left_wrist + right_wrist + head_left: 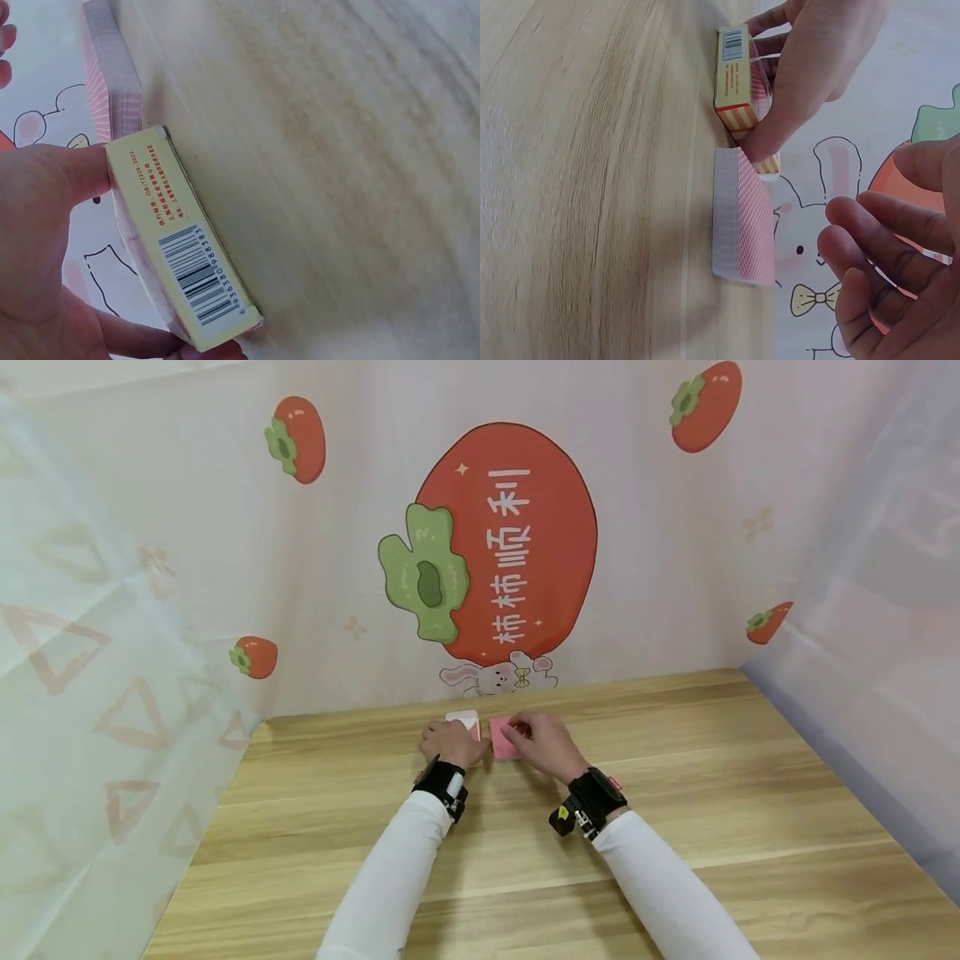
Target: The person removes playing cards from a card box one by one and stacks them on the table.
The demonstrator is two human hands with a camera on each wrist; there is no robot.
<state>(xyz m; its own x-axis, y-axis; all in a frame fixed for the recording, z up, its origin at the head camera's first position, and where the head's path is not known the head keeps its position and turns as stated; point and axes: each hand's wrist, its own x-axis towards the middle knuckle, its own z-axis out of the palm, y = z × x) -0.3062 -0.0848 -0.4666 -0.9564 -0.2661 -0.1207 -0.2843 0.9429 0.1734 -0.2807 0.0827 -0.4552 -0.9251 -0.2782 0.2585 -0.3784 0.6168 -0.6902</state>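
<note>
At the table's far side my left hand (453,745) grips a playing card box (196,247), thumb at one end and fingers at the other. The box has a pale yellow side with a barcode, and part of its top is hidden by the hand in the head view. Just right of it lies a squared deck of playing cards (744,217) with a pink patterned back and white edges. My right hand (549,747) hovers beside and over the deck, its fingers (870,225) loosely bent and apart from the cards in the right wrist view.
The wood-grain table (525,877) ends right behind the cards at a white cloth backdrop (337,568) printed with persimmons and a rabbit. Further cloth walls (90,693) stand to the left and right. Both wrists wear black camera straps (596,797).
</note>
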